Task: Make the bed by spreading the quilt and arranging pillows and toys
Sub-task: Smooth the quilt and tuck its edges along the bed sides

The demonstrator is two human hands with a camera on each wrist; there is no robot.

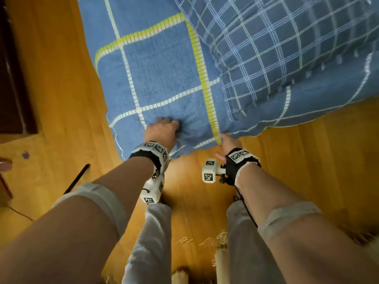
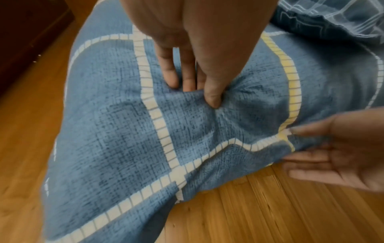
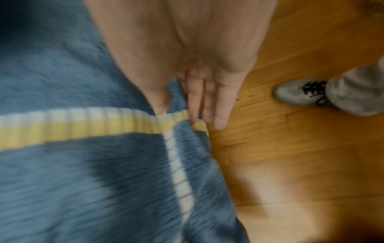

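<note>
A blue quilt [image 1: 160, 78] with white and yellow grid stripes hangs over the wooden floor, its near edge lifted by both hands. My left hand [image 1: 163, 130] grips a bunched fold of the quilt [image 2: 116, 131] near a white stripe, its fingers [image 2: 172, 77] dug into the cloth. My right hand [image 1: 227, 141] pinches the quilt's edge [image 3: 62, 180] where the yellow stripe [image 3: 83, 129] ends, thumb on one side and fingers [image 3: 195, 102] on the other. A finer-checked blue fabric [image 1: 276, 58] lies over the quilt at the upper right. No pillows or toys are in view.
Dark wooden furniture [image 1: 14, 78] stands at the left. The wooden floor [image 1: 194, 191] spreads beneath the quilt. My legs in grey trousers [image 1: 151, 232] and a grey shoe [image 3: 297, 93] are below. A fringed rug edge [image 1: 221, 238] and a black rod [image 1: 77, 179] lie nearby.
</note>
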